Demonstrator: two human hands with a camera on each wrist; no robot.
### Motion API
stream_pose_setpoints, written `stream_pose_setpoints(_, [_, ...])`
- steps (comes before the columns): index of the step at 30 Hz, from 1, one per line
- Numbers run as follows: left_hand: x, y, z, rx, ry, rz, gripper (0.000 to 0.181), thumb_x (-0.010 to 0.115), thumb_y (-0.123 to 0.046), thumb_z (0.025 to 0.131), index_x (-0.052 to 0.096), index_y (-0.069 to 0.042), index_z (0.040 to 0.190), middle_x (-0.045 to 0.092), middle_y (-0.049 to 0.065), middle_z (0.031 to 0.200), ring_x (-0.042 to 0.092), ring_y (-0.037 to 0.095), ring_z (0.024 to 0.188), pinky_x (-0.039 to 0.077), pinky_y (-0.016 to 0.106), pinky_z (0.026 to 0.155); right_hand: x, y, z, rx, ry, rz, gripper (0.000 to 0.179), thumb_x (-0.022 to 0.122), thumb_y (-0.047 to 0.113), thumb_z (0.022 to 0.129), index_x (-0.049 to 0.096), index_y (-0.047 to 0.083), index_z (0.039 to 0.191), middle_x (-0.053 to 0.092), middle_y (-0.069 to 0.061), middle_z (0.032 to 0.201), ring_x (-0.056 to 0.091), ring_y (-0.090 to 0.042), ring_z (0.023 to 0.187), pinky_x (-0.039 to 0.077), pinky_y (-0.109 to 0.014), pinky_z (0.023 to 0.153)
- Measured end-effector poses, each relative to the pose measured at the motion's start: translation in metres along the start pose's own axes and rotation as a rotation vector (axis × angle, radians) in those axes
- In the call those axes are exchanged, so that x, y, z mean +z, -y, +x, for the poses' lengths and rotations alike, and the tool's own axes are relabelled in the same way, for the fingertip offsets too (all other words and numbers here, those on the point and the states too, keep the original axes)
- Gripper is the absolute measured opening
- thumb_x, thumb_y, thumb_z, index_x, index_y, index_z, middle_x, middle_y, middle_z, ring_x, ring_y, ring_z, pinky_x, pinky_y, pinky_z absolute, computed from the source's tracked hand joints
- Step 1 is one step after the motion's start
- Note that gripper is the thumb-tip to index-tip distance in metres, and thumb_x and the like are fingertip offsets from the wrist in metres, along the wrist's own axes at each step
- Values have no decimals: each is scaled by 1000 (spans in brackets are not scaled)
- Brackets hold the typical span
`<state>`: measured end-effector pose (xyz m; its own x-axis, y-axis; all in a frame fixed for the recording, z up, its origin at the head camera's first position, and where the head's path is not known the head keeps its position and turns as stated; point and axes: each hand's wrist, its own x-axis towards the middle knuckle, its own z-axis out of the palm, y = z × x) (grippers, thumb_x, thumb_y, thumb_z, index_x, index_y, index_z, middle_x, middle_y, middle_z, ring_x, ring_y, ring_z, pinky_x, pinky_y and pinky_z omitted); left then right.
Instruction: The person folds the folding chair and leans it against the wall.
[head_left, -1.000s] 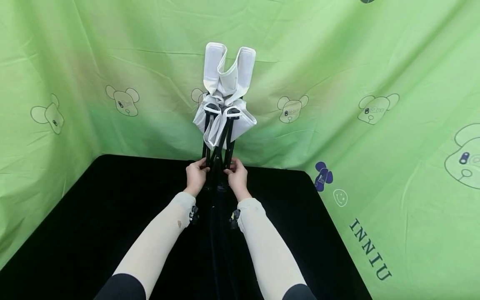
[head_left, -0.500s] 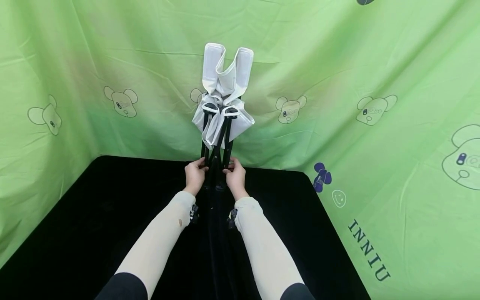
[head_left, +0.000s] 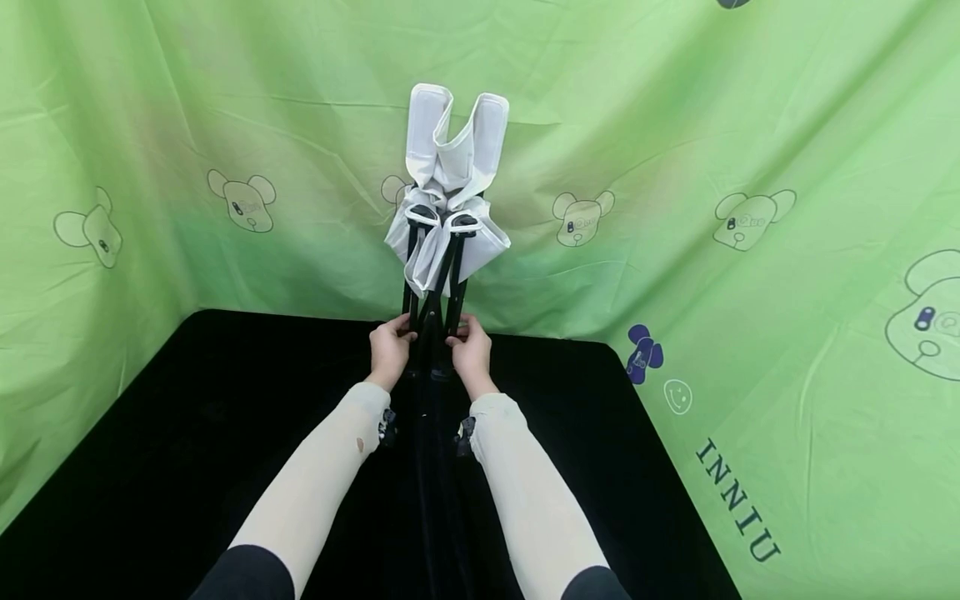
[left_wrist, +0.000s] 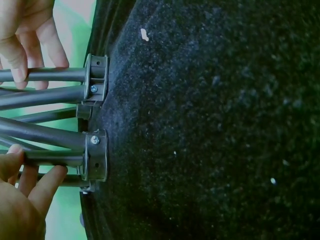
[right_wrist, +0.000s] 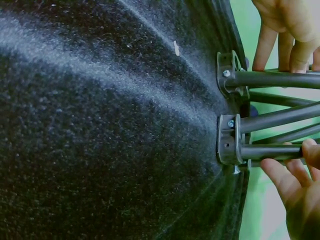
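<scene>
A folded camp chair [head_left: 453, 162] with white fabric and black tube legs stands upright at the far edge of the black surface. Its fabric hangs bunched at the top. My left hand [head_left: 388, 350] holds the legs [head_left: 413, 310] on the left, thumb toward me. On the other side my right hand [head_left: 471, 354] holds the right-hand legs likewise. Close up in the left wrist view, dark plastic feet [left_wrist: 97, 155] with screws touch the black cloth, and my left hand [left_wrist: 22, 207] is below. In the right wrist view my right hand [right_wrist: 300, 192] is at lower right.
Black velvety cloth covers the table [head_left: 247, 433]. Light green curtains [head_left: 315, 150] printed with bear heads enclose the back and both sides, and the back one hangs right behind the chair. Small pale specks [left_wrist: 144, 35] lie on the cloth.
Both hands keep their hold and the chair stays in place. Only a slight shift of the whole head view is visible.
</scene>
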<state>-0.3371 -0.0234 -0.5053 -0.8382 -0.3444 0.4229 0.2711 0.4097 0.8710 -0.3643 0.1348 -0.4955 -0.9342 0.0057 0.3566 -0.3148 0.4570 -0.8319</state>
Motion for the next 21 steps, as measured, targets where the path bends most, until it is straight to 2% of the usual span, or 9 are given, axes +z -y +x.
stream_pose_setpoints(6, [-3,-2,1,-22,28,7,40,72,0,94,68,-2,133,76,16,113,72,30,107,60,43,93,-1,3,-1,17,7,18,37,66,0,98,62,15,131,68,-11,107,71,-26,101,59,-41,86])
stream_pose_setpoints(21, [-4,-2,-1,-40,40,-9,37,72,-1,94,69,-3,131,76,16,113,71,30,108,59,44,93,-3,0,-4,6,24,14,36,69,4,97,61,14,132,68,-13,110,69,-28,102,58,-40,82])
